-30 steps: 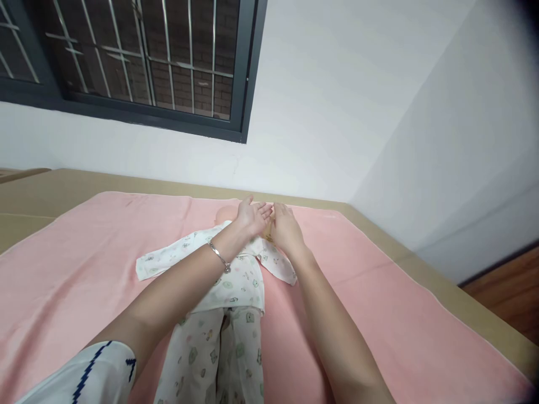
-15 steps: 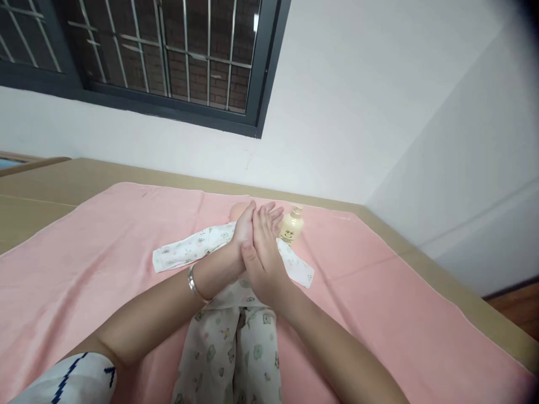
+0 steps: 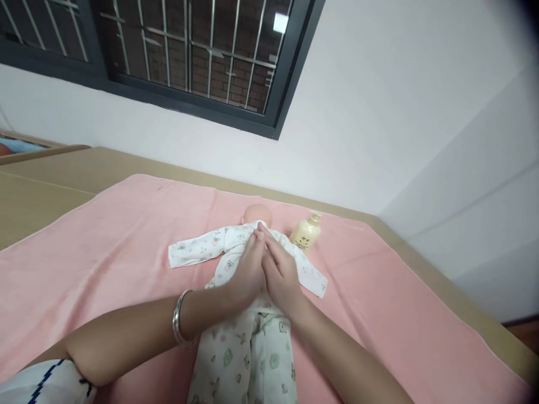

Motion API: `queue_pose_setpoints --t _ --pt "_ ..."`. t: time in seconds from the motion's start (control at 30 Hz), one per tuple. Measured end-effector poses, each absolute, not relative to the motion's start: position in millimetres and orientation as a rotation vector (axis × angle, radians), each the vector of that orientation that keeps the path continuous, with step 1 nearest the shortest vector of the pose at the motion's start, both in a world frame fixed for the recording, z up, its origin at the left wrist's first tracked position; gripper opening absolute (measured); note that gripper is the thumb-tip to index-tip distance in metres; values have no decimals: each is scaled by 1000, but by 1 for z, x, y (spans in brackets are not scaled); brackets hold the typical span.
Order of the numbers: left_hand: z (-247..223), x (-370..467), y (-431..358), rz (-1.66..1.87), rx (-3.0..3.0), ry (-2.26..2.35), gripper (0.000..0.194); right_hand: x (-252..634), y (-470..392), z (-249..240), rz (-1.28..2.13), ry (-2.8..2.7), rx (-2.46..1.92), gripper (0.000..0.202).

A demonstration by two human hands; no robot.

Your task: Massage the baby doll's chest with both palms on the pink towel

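Note:
Above the middle of a doll, my left hand and my right hand are pressed together, palm towards palm. Their fingers are stretched out and meet near the tips, and no object shows between them. The doll lies on the pink blanket, its rounded head at the far end. It wears a white printed long-sleeved top with the sleeves spread out, and printed trousers. My hands and wrists hide part of the top. A pale yellow bottle lies tilted beside the doll's right-hand sleeve.
The pink blanket covers most of a tan padded surface. A white wall rises behind it, with a dark-framed barred window at upper left. Another wall stands to the right.
My hands have gone from sliding across each other, right over left wrist and palm, to lying evenly palm to palm. The doll's head now shows. The camera view has shifted slightly.

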State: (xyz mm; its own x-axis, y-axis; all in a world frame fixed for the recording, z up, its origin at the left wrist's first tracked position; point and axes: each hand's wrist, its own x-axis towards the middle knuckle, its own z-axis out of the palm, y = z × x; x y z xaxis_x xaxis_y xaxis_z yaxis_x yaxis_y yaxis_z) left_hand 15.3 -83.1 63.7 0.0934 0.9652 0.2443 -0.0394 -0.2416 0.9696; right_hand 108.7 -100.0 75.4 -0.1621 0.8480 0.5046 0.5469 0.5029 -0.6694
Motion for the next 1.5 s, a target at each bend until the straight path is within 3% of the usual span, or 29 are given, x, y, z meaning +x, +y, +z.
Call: queue_pose_setpoints --t 0.17,0.4,0.97,1.13,1.5 --pt "51 0 -28 1367 1690 1166 40 128 -58 53 105 -1838 -1257 40" --pt "10 0 -5 1224 2189 1372 39 139 -34 29 162 -1868 -1425 40" --pt "-6 -7 -26 1370 2073 1347 39 130 -49 33 42 -1882 -1588 42" --pt "-7 -8 -24 1380 2081 1328 39 117 -63 32 -56 -1997 -1466 43" --pt "-6 -8 -25 1387 2110 1330 40 139 -29 43 128 -2101 -1613 49"
